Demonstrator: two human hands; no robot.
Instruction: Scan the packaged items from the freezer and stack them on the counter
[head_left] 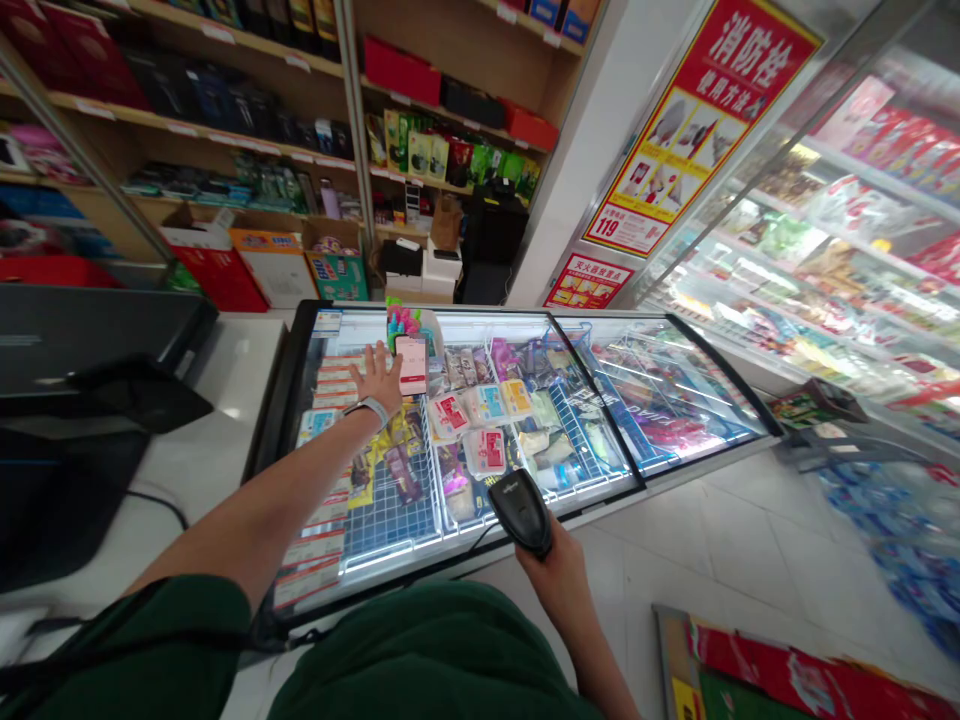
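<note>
My left hand (379, 378) is spread out over the glass top of the freezer, its fingers apart, beside a pink-and-white card (412, 365). My right hand (553, 570) is wrapped round the handle of a black handheld scanner (520, 511), whose head is over the freezer's front edge. Between the hands, white packs with a red label (450, 415), a blue label (491, 402) and a yellow label (516, 398) are grouped on the freezer, with another red-labelled pack (485, 452) nearer the scanner. Colourful small items (405, 320) stand behind the card.
The chest freezer (643, 478) spans the middle, with wire baskets inside. A white counter (240, 375) with a black monitor (97, 345) is at left. Stocked shelves (285, 150) stand behind. Wrapped bottles (892, 530) are at right, and a red-topped display (802, 680) is at bottom right.
</note>
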